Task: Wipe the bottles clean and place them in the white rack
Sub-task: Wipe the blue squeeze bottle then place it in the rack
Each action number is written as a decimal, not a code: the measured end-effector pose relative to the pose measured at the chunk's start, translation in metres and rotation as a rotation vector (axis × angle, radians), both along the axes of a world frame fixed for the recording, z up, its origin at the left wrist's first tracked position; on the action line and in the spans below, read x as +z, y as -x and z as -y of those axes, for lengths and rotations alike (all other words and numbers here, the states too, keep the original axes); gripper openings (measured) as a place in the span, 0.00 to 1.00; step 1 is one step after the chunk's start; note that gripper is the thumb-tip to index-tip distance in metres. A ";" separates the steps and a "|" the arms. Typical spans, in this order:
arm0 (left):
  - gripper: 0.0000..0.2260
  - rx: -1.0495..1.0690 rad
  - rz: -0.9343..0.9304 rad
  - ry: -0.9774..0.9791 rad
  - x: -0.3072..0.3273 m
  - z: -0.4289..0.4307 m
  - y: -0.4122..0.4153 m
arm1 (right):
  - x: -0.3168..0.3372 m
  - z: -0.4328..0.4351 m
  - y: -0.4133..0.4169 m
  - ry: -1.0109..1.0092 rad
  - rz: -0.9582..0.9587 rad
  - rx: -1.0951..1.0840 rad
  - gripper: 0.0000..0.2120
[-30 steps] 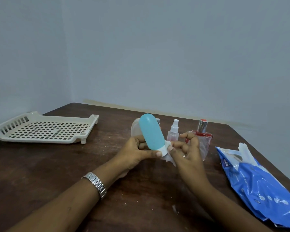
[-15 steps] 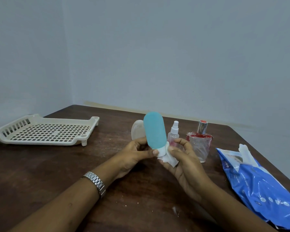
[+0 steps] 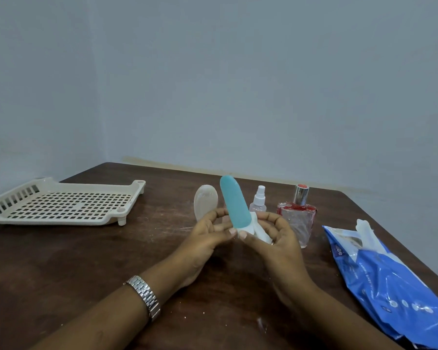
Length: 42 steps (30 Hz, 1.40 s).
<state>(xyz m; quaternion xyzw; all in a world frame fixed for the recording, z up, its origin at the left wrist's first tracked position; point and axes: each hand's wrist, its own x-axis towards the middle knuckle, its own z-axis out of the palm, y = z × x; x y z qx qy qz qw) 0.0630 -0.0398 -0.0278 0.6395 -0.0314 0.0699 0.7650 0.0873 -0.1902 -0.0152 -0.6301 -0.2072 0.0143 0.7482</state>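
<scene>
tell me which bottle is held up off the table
The teal bottle, held cap-down between the left hand and right hand. The oval bottle, spray bottle and perfume bottle stand behind it, unheld.

Bottles: four, all right of the white rack (image 3: 61, 205): teal bottle (image 3: 234, 203), cloudy oval bottle (image 3: 204, 202), spray bottle (image 3: 258, 204), red-trimmed glass bottle (image 3: 299, 221).
Racks: one.
Wipes: one loose wipe (image 3: 261, 232).
Blue wipe packs: one blue pack (image 3: 390, 286), farthest right of the rack.
</scene>
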 end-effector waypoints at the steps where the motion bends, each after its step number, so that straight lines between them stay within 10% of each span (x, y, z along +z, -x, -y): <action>1: 0.20 -0.001 0.004 0.004 0.000 0.002 0.000 | -0.001 0.000 -0.001 0.022 0.019 -0.008 0.23; 14: 0.32 -0.036 0.132 -0.003 0.005 0.018 0.009 | -0.005 0.000 -0.003 0.255 0.327 -0.151 0.17; 42: 0.23 0.055 0.111 0.015 0.007 0.001 0.004 | -0.004 0.000 0.001 0.332 -0.059 -0.024 0.20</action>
